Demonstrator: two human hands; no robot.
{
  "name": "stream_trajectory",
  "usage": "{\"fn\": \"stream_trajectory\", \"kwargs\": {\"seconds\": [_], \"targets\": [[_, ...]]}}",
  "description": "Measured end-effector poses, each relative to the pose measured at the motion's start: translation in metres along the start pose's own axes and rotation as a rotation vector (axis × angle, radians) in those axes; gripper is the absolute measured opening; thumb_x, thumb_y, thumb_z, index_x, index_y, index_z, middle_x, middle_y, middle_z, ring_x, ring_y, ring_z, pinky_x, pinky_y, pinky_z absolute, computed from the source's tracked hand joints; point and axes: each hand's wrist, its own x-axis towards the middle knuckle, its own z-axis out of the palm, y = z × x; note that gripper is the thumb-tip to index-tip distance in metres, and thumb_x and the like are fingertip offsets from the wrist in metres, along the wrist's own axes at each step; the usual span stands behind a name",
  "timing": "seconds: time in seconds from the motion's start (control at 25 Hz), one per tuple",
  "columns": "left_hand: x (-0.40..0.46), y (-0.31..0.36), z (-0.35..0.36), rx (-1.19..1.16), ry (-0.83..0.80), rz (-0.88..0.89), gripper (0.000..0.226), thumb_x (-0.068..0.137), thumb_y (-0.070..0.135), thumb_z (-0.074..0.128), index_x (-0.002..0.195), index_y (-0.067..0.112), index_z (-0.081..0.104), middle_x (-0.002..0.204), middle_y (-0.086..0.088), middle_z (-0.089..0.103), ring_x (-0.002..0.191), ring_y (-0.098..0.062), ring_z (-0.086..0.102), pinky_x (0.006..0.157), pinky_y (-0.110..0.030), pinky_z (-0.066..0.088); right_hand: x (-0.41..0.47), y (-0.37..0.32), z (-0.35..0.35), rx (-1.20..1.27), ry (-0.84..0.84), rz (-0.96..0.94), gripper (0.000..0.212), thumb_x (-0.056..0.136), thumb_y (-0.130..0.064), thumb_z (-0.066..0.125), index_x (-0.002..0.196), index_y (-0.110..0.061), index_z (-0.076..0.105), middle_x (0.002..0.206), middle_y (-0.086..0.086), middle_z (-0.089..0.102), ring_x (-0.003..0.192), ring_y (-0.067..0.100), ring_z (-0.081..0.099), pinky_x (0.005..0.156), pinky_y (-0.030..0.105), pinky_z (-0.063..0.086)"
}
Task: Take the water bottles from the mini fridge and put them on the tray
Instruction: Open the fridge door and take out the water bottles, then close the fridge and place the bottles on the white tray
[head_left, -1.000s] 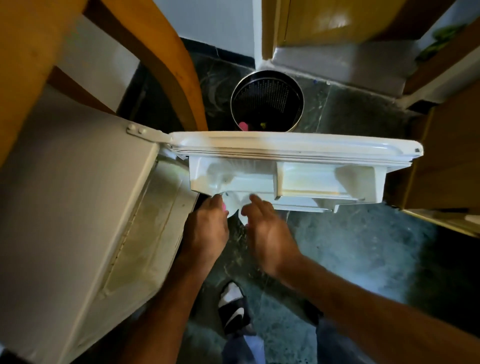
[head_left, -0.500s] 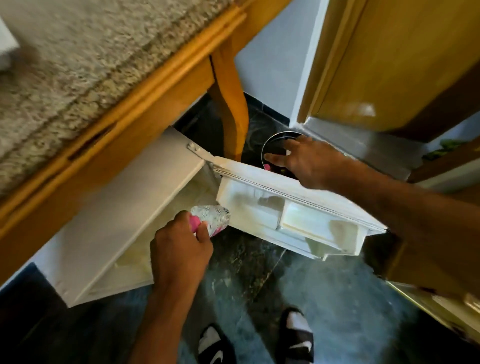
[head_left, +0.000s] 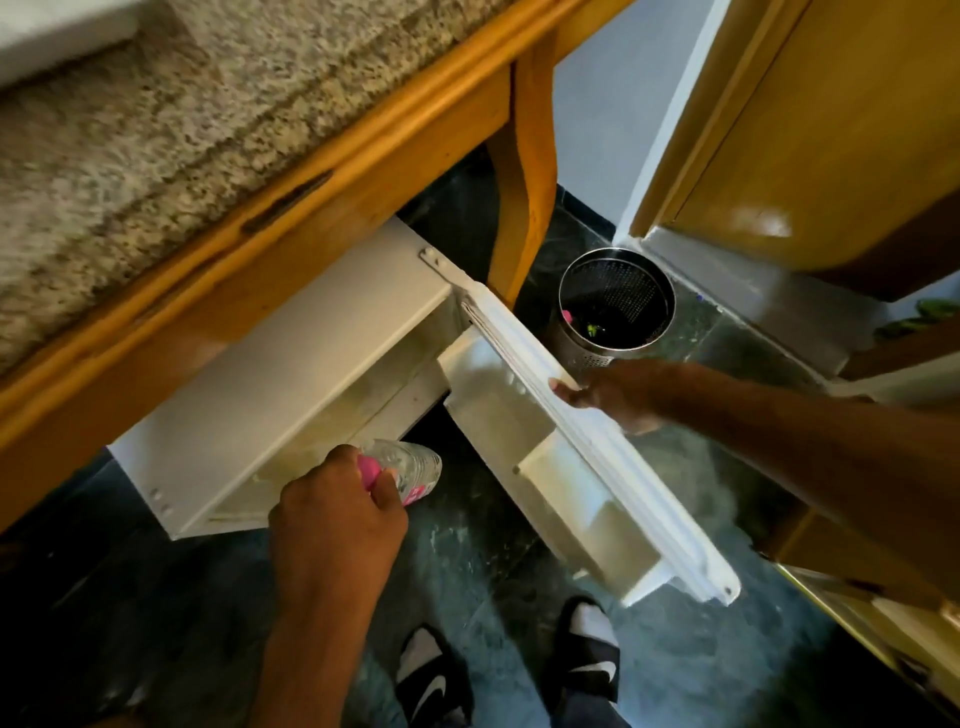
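My left hand (head_left: 337, 519) grips a clear water bottle (head_left: 410, 467) with a pink cap and pink label, held by its neck in front of the white mini fridge (head_left: 270, 384). The fridge sits under a wooden counter. Its white door (head_left: 597, 467) stands partly open, swung out to the right, with empty door shelves showing. My right hand (head_left: 613, 395) rests on the door's top edge, fingers curled over it. The fridge's inside is hidden from this angle. A white corner (head_left: 57, 31) at the top left may be the tray; I cannot tell.
A speckled granite counter top (head_left: 171, 119) with a wooden rim runs across the upper left. A steel mesh waste bin (head_left: 618, 306) stands on the dark floor behind the door. Wooden cabinet doors (head_left: 810, 130) lie to the right. My feet in black slides (head_left: 587, 660) are below.
My left hand took a bottle from the door shelf and drew it back. My right hand moved onto the door's top edge, and the door has swung partly towards the fridge.
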Motion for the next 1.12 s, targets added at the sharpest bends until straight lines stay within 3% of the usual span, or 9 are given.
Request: {"fn": "stream_trajectory", "kwargs": {"seconds": [0.12,0.24,0.48,0.6,0.72,0.8,0.92,1.12], "targets": [[-0.007,-0.006,-0.027,0.000,0.037,-0.006,0.022,0.087,0.027,0.060,0.089,0.006,0.064,0.086,-0.015,0.071,0.077,-0.030,0.067,0.076,-0.041,0.056,0.014,-0.048,0.002,0.157,0.006,0.040,0.093,0.088,-0.001,0.056,0.150,-0.035,-0.005,0.139,0.022,0.042,0.104,0.034,0.058,0.078,0.037,0.049],[-0.011,-0.015,-0.051,0.049,0.076,-0.050,0.027,0.087,0.031,0.059,0.096,0.006,0.063,0.089,-0.015,0.070,0.079,-0.029,0.067,0.076,-0.041,0.056,0.036,-0.098,-0.004,0.257,0.060,0.076,0.104,0.083,-0.004,0.065,0.149,-0.038,-0.008,0.145,0.023,0.034,0.107,0.034,0.057,0.079,0.039,0.052],[-0.002,-0.035,-0.074,0.090,0.178,-0.124,0.025,0.085,0.031,0.062,0.094,0.008,0.062,0.078,-0.012,0.066,0.064,-0.020,0.053,0.065,-0.036,0.054,0.095,-0.169,-0.054,0.264,0.289,0.091,0.069,0.095,-0.028,0.045,0.151,-0.011,0.009,0.138,0.025,0.041,0.117,0.044,0.048,0.098,0.053,0.040],[0.008,-0.045,-0.071,0.091,0.144,-0.130,0.027,0.084,0.031,0.064,0.100,0.009,0.061,0.093,-0.014,0.070,0.081,-0.027,0.065,0.073,-0.039,0.055,0.125,-0.188,-0.082,0.282,0.319,0.134,0.068,0.095,-0.030,0.041,0.149,-0.003,0.011,0.136,0.025,0.043,0.118,0.040,0.047,0.097,0.053,0.039],[0.021,-0.054,-0.061,0.086,0.114,-0.095,0.033,0.081,0.031,0.068,0.105,0.009,0.060,0.102,-0.014,0.070,0.093,-0.028,0.067,0.079,-0.038,0.054,0.142,-0.194,-0.094,0.308,0.299,0.215,0.066,0.094,-0.030,0.039,0.149,-0.003,0.012,0.137,0.022,0.044,0.122,0.037,0.044,0.098,0.054,0.038],[0.022,-0.059,-0.060,0.078,0.095,-0.085,0.036,0.081,0.031,0.069,0.107,0.008,0.059,0.106,-0.014,0.070,0.097,-0.028,0.066,0.081,-0.038,0.053,0.132,-0.196,-0.101,0.334,0.278,0.205,0.061,0.095,-0.029,0.041,0.147,-0.006,0.021,0.138,0.019,0.046,0.123,0.035,0.045,0.101,0.052,0.038],[0.016,-0.062,-0.071,0.071,0.068,-0.055,0.031,0.082,0.029,0.067,0.105,0.009,0.062,0.105,-0.014,0.070,0.098,-0.028,0.066,0.082,-0.038,0.053,0.087,-0.191,-0.123,0.385,0.338,0.121,0.037,0.092,-0.022,0.050,0.125,-0.006,0.051,0.128,0.017,0.056,0.117,0.034,0.053,0.100,0.046,0.044],[-0.018,-0.043,-0.159,0.024,0.064,-0.010,0.014,0.079,0.032,0.067,0.087,0.020,0.066,0.086,0.001,0.064,0.079,-0.017,0.061,0.071,-0.029,0.045,-0.061,-0.201,-0.218,0.407,0.457,-0.042,0.020,0.083,-0.012,0.061,0.102,-0.005,0.057,0.111,0.019,0.061,0.102,0.036,0.059,0.082,0.037,0.049]]}}
